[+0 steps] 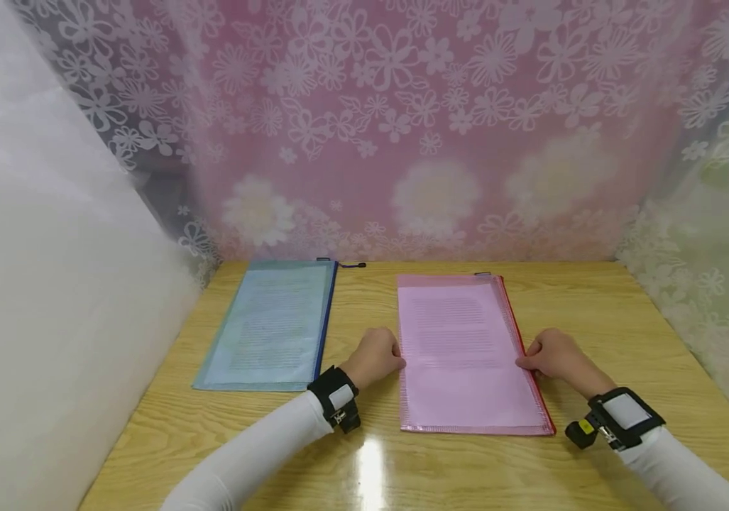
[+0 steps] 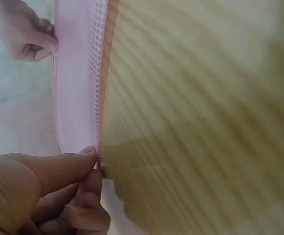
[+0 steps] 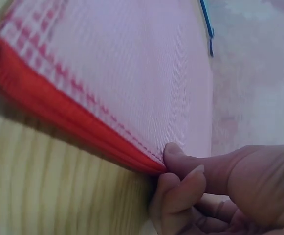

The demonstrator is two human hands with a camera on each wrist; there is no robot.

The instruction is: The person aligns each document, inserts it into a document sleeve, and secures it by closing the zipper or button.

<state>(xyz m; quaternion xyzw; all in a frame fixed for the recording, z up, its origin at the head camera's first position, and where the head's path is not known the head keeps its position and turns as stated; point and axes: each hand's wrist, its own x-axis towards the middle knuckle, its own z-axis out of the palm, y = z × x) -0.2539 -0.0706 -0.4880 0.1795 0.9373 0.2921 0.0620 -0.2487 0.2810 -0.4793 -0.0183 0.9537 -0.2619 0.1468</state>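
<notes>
A pink zippered mesh document pouch (image 1: 450,397), with printed paper showing through it, lies at the centre right in the head view. My left hand (image 1: 375,357) pinches its left edge between thumb and curled fingers; the left wrist view shows the thumb (image 2: 66,169) on top of that edge. On the opposite side my right hand (image 1: 556,360) pinches the red zipper edge (image 3: 83,120), thumb above and fingers beneath. Left of my left hand lies a blue zippered pouch (image 1: 275,326), also with printed paper inside, apart from both hands.
Both pouches are on a wood-grain table (image 1: 364,298). A dark zipper pull (image 1: 354,265) sticks out from the blue pouch's top right corner. Behind hangs a pink flowered curtain (image 1: 402,142), and a white sheet (image 1: 64,284) hangs at the left.
</notes>
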